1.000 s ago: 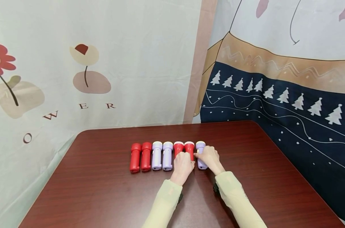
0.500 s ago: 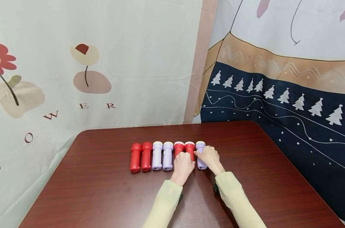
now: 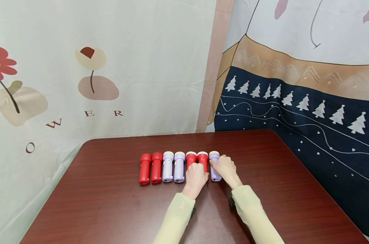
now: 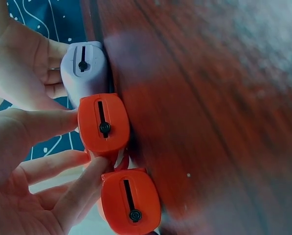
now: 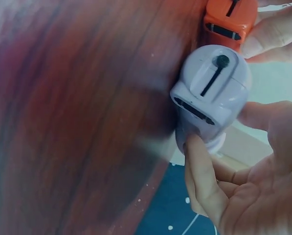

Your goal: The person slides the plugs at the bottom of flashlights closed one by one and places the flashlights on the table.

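Seven small flashlights lie side by side on the dark wooden table [image 3: 111,203], in red and lilac. My right hand [image 3: 226,168] grips the rightmost lilac flashlight [image 3: 214,159], with its fingers [image 5: 199,171] curled under the body [image 5: 212,88]. My left hand [image 3: 196,177] lies over the two red flashlights [image 3: 196,158] next to it. In the left wrist view my thumb [image 4: 48,122] and a finger [image 4: 84,186] pinch the red flashlight [image 4: 103,122] beside the lilac one [image 4: 84,68]. The other red one [image 4: 130,200] touches my finger.
To the left lie two more lilac flashlights [image 3: 173,166] and two red ones [image 3: 150,167]. Printed cloth hangs behind the table [image 3: 96,84] and along its right side [image 3: 309,118]. The table's rounded far corners show at the back.
My right hand's fingers have reached slightly further along the lilac flashlight. The left hand and the row of flashlights have stayed put.
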`<state>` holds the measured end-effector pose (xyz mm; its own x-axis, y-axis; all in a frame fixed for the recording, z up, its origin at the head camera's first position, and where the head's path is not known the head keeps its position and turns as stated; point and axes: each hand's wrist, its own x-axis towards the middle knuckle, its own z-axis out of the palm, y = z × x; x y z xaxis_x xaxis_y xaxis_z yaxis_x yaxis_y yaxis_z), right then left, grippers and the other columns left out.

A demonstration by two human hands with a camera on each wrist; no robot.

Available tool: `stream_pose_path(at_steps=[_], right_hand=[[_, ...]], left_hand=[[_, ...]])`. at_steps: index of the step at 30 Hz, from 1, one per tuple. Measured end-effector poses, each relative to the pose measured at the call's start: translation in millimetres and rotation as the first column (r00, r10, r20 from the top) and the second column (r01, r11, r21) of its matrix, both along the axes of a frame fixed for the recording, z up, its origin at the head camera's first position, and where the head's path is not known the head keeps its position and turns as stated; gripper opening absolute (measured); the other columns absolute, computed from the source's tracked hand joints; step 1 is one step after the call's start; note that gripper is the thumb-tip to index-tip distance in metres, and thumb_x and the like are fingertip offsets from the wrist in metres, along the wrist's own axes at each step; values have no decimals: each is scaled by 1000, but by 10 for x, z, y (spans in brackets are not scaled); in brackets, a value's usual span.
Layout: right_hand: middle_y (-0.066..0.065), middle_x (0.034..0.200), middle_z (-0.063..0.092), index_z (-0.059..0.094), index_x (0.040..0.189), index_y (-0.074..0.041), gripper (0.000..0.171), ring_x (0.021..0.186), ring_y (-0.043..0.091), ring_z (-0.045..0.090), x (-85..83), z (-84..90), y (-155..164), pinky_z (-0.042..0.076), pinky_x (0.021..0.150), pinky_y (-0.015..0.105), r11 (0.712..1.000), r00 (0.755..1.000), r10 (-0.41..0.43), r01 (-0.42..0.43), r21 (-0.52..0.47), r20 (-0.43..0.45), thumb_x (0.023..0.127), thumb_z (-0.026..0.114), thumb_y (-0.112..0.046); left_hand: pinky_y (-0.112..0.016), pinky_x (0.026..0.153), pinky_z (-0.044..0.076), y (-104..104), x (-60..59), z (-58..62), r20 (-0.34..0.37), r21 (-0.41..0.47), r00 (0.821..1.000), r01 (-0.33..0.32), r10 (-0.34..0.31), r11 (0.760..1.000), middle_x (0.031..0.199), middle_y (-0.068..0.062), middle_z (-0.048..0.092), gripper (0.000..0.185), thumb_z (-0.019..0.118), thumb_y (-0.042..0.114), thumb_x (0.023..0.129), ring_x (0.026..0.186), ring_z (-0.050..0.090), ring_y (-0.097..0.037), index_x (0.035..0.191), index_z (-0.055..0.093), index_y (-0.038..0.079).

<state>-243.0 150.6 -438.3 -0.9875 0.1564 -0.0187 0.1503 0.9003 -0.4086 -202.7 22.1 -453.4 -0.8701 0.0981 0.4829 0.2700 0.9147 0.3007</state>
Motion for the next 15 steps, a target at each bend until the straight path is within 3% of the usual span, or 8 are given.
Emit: stream_pose_path(at_steps=[5, 10, 15], right_hand=[[27, 91, 64, 54, 102, 10, 50, 80, 40, 66, 55, 64, 14, 54, 66, 49, 1000, 999, -31, 31, 2, -34, 88, 59, -37], [23, 84, 64, 54, 95, 4, 35, 73, 37, 65, 125, 129, 6, 52, 62, 48, 999, 991, -23, 19, -34, -130, 88, 60, -30], [14, 83, 68, 57, 90, -4, 19, 72, 31, 65, 190, 214, -17, 51, 60, 44, 993, 948, 13, -49, -104, -319, 87, 62, -22]], left_hand=[[-35, 49, 50, 5, -3, -3, -9, 18, 1000, 2, -2, 1000, 62, -12, 61, 20, 80, 17, 66, 58, 61, -27, 64, 65, 5], [-34, 48, 50, -4, 25, 6, -13, 37, 1000, 0, 1, 999, 63, -11, 60, 20, 81, 17, 67, 58, 61, -27, 65, 65, 5], [-35, 49, 49, -58, 36, 74, 3, 73, 1000, -6, 6, 997, 63, -9, 60, 18, 78, 18, 72, 59, 62, -28, 66, 65, 7]])
